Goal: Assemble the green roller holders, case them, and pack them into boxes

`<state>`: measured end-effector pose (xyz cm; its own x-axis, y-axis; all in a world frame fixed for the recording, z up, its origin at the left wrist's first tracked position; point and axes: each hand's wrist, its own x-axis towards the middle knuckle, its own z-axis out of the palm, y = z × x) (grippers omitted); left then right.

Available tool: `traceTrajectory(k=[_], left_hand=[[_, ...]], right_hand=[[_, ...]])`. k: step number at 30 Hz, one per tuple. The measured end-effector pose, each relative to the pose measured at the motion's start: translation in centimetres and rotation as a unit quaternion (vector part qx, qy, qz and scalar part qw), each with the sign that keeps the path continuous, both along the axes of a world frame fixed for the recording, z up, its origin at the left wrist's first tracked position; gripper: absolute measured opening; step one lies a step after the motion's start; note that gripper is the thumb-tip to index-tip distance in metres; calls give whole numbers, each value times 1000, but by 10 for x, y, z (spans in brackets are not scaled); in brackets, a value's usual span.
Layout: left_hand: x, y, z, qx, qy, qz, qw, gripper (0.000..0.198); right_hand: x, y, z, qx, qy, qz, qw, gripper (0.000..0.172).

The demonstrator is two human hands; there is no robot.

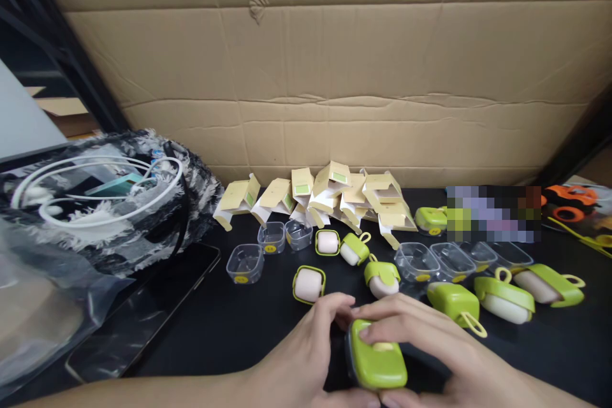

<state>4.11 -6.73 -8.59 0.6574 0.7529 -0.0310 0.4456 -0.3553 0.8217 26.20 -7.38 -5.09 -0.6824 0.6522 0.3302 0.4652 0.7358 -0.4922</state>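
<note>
Step in hand looks like two-handed handling of one green case (382,366), bottom centre of frame, probably pressing or adjusting it; which of the two, cannot tell. Case is tilted, green top facing the camera, pale tab on top, clear-looking edge along its left side.

Left hand (308,357): fingers curled round the case's left and far side, thumb at the near edge, gripping. Right hand (444,347): one finger laid on the green top, others along the far right side, thumb at the near edge, also gripping. Thumbs meet or nearly meet at bottom of frame; contact between them unclear.

Next move seems to call for even pressure from both hands, with the thumbs supporting the near edge so the case doesn't twist or slip. Fit of clear edge to green part too hidden to judge.

Around it, on the black tabletop (182,338): loose green-and-white rollers (308,285) at centre and right of frame, clear cups (245,262) left of centre, more clear cups (417,261) right of centre, some with yellow stickers. Opened cartons (280,194) piled mid-frame against the cardboard (335,64). Fluffy bag (201,172) with white cable (102,224) at left.
</note>
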Motion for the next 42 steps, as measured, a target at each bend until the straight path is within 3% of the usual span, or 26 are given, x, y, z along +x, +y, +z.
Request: traceTrajectory(k=[4, 10, 17, 19, 22, 25, 27, 29, 31, 34, 37, 39, 42], left_hand=[[-3, -2, -13, 23, -3, 13, 1000, 81], [-2, -2, -11, 89, -39, -18, 995, 74], [-3, -5, -23, 175, -29, -39, 983, 71], [-5, -6, -15, 240, -8, -39, 970, 64], [-12, 0, 24, 340, 45, -31, 939, 59], [-32, 17, 73, 330, 184, -14, 926, 31], [-50, 30, 94, 305, 258, -1, 917, 21], [-67, 40, 99, 308, 307, 98, 895, 33], [-79, 44, 95, 262, 365, 142, 882, 45], [-86, 43, 87, 182, 412, 132, 883, 47], [-88, 35, 87, 176, 423, 133, 879, 46], [-89, 23, 89, 166, 430, 133, 877, 53], [-87, 0, 90, 133, 438, 104, 883, 69]], right_hand=[[0, 1, -4, -13, -5, 6, 1000, 30], [-2, 1, -8, -10, 43, 37, 998, 31], [-4, 1, -6, 4, -42, 16, 999, 25], [-5, 1, -4, 14, -59, 8, 998, 25], [-7, -1, -6, 15, -58, -12, 998, 27], [-6, -3, -11, 4, -38, -26, 999, 31], [-4, -4, -12, 8, -24, -19, 999, 35], [-3, -2, -9, 14, -8, 0, 1000, 41], [-4, 1, 2, 6, 33, 9, 999, 43], [-17, 13, 25, 0, 127, -22, 992, 41], [-43, 36, 44, 22, 140, -57, 988, 31], [-64, 52, 48, 34, 117, -64, 991, 28], [-92, 70, 42, 37, 75, -48, 995, 28]])
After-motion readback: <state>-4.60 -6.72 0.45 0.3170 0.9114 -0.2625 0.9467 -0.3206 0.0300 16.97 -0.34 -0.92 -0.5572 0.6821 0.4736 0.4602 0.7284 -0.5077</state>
